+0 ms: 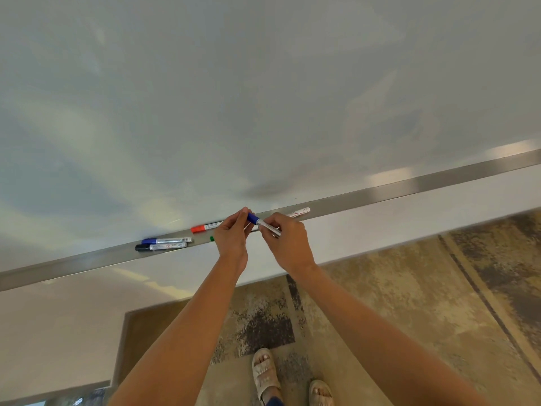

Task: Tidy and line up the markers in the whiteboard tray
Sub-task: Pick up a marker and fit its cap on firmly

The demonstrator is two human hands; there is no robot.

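Both hands up at the whiteboard tray (409,187), a metal ledge running along the bottom edge of the whiteboard (263,98). Left hand (231,238) pinches the blue cap end of a held blue marker (263,224); right hand (285,241) is closed around its silver barrel, so most of the barrel is hidden under the fingers. Marker is lifted just above the tray, tilted, cap end up-left. Can't tell if the cap is seated or partly pulled. In the tray to the left: a second blue-capped marker (167,241) and a black-capped marker (160,247) lying side by side, touching or nearly so, caps pointing left. Red-capped marker (205,227) lies nearer the hands, its right end hidden behind the left hand. Green marker (212,238): only the tip of its cap shows at the left wrist, rest hidden. A white marker (298,213) pokes out past the right hand, cap colour not visible. Label print on all barrels too small to read. Below: patterned carpet (409,288), the person's feet in sandals (265,373), the right one cut off by the frame edge.
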